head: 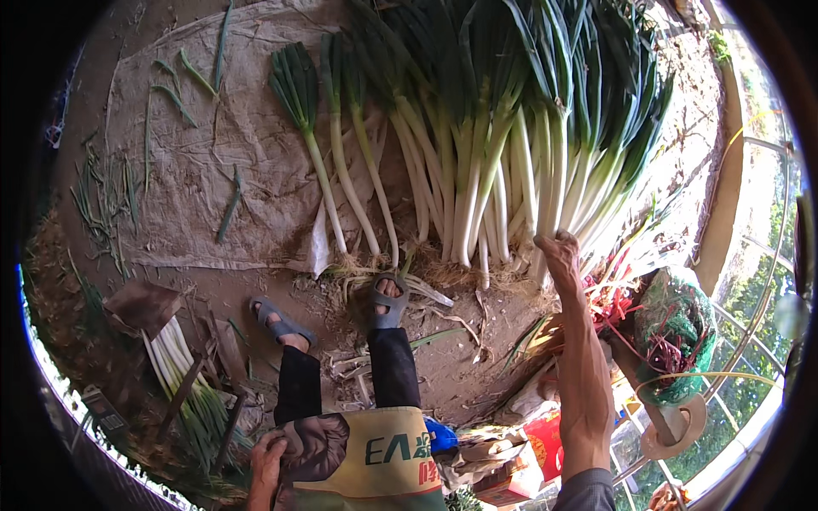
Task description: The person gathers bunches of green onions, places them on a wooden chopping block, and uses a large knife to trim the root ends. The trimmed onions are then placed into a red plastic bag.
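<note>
My right hand (560,248) grips a leek (558,166) low on its white stem, at the right of a dense row of leeks (470,172). Their dark green leaves point away from me and the rooted ends lie towards me. Three separate leeks (348,182) lie left of the row, slightly apart. Curled at my lap, my left hand (267,455) rests against a dark padded cloth (316,444) beside a yellow printed apron (383,447); whether its fingers hold the cloth is unclear.
A pale woven sheet (192,211) bears loose leaf scraps. More leeks (192,389) lie by wooden pieces at lower left. On the right are a green net bag (677,332), red ties (607,303) and a metal frame (760,306). My sandalled feet (388,300) stand on bare soil.
</note>
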`<state>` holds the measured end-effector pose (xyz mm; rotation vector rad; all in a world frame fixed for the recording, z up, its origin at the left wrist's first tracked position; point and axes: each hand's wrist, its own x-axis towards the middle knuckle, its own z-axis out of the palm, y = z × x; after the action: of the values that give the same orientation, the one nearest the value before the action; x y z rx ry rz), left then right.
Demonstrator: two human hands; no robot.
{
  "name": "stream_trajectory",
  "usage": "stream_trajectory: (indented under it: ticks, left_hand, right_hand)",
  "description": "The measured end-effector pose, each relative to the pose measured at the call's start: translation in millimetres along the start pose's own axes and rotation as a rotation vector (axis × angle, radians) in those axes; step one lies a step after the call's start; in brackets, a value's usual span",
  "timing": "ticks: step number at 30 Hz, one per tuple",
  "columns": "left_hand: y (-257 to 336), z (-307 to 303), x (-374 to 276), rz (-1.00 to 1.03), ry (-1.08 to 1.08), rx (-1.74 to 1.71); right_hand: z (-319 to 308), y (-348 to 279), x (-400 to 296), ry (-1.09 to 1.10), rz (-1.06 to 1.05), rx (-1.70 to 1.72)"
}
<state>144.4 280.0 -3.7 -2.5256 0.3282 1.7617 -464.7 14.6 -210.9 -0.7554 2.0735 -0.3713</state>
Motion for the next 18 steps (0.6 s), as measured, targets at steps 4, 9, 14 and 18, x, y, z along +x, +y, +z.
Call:
stream_trajectory:
  ticks: [4, 9, 14, 18]
  left_hand:
    - [18, 9, -9, 0.012, -0.069, -0.076]
    - [37, 16, -16, 0.070, -0.112, -0.067]
    - [72, 27, -27, 0.125, -0.171, -0.047]
    - [131, 79, -33, 0.279, -0.467, -0.180]
  right_hand:
    - [-48, -37, -40, -0.137, -0.070, 0.042]
    - [-76, -78, -95, -0.247, -0.085, 0.295]
    - [-91, -107, -166, -0.157, -0.057, 0.241]
    - [-83, -128, -257, -0.142, -0.001, 0.273]
